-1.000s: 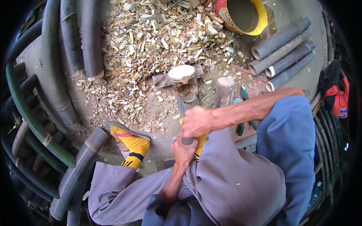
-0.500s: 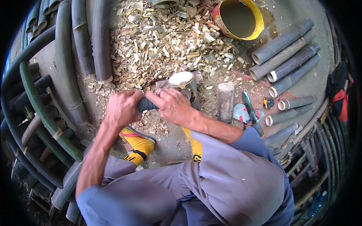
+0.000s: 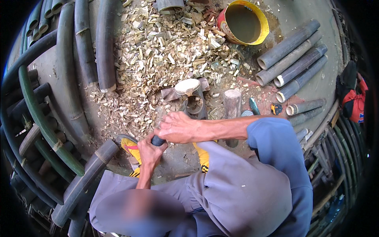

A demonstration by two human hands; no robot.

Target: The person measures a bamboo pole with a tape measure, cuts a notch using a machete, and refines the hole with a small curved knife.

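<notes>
Both of my hands are closed around a short dark bamboo tube [image 3: 158, 141], held low over the floor between my feet. My left hand [image 3: 150, 155] wraps its near end, while my right hand [image 3: 177, 127] reaches across and grips the far end. Most of the tube is hidden by my fingers. Just beyond my right hand stands a stump [image 3: 187, 86] with a pale flat top, beside a dark hollow bamboo section [image 3: 196, 105]. To their right, an upright round wooden block [image 3: 232, 103] rises near my right forearm.
Wood chips [image 3: 158, 55] are heaped ahead. A yellow-rimmed bucket [image 3: 263, 33] of murky liquid stands at the far right, near cut bamboo tubes [image 3: 290, 51]. A green-handled tool [image 3: 254, 106] and tape measure [image 3: 276, 108] lie right. Long bamboo poles [image 3: 74, 71] line the left.
My hands have come nearer to me with the tube and turned it: the left hand dropped toward my lap and the right stretched further left. The view has shifted slightly.
</notes>
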